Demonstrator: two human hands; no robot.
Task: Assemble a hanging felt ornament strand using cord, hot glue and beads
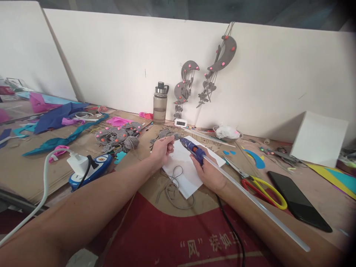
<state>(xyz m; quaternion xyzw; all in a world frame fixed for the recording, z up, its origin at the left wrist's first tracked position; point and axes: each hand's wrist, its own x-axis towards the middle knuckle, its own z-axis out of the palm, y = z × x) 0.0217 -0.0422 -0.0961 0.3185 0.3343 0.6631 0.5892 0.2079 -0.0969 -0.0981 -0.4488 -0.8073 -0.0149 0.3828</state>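
Observation:
In my right hand (210, 173) is a blue hot glue gun (194, 150), a long clear glue stick (256, 202) running out of its back over my forearm. Its nozzle points toward the fingertips of my left hand (163, 149), which is closed in a pinch on a small grey piece (175, 137) whose shape I cannot make out. White paper (185, 178) lies beneath both hands. Loops of grey yarn (174, 187) spread over the paper's lower edge and the cardboard. More grey pieces (166, 132) lie just beyond my left hand.
Scissors (258, 185) and a black phone (297, 198) lie at the right. Left are a plugged blue power strip (91, 170), grey moon shapes with yarn (118, 136) and coloured felt scraps (59, 116). A water bottle (160, 105) stands behind; grey moon ornaments (229, 52) hang on the wall.

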